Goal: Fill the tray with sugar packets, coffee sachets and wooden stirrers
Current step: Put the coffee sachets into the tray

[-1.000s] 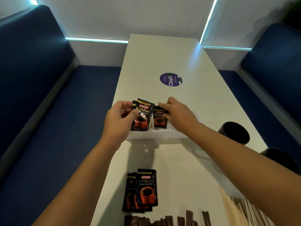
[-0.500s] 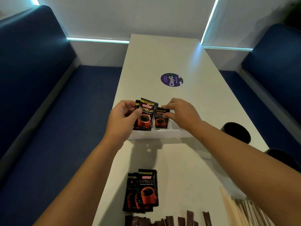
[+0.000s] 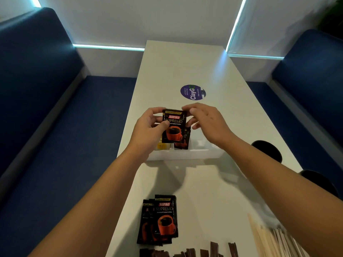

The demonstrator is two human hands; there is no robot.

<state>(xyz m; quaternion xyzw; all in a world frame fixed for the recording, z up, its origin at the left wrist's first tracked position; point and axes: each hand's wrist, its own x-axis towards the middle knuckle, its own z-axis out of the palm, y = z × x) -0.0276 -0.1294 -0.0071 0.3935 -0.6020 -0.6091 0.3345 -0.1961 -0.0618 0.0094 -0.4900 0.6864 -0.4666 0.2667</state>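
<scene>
A white divided tray [image 3: 187,154] stands mid-table. My left hand [image 3: 148,125] grips a small stack of black Kopiko coffee sachets [image 3: 173,126] upright above the tray. My right hand [image 3: 206,119] pinches the top right corner of the front sachet with thumb and fingers. Another sachet [image 3: 185,140] stands in the tray's middle compartment, and something yellow [image 3: 161,146] shows in the left one. A pile of spare coffee sachets [image 3: 159,221] lies near me, with brown sugar packets [image 3: 204,252] along the bottom edge and wooden stirrers [image 3: 274,240] at the bottom right.
Two dark cups [image 3: 267,150] [image 3: 319,182] stand at the table's right edge. A round purple sticker [image 3: 193,92] lies beyond the tray. Blue benches flank the white table [image 3: 185,62] on both sides.
My right hand left the sachet in the tray's middle compartment and rose to the stack in my left hand, which lifted slightly toward the centre.
</scene>
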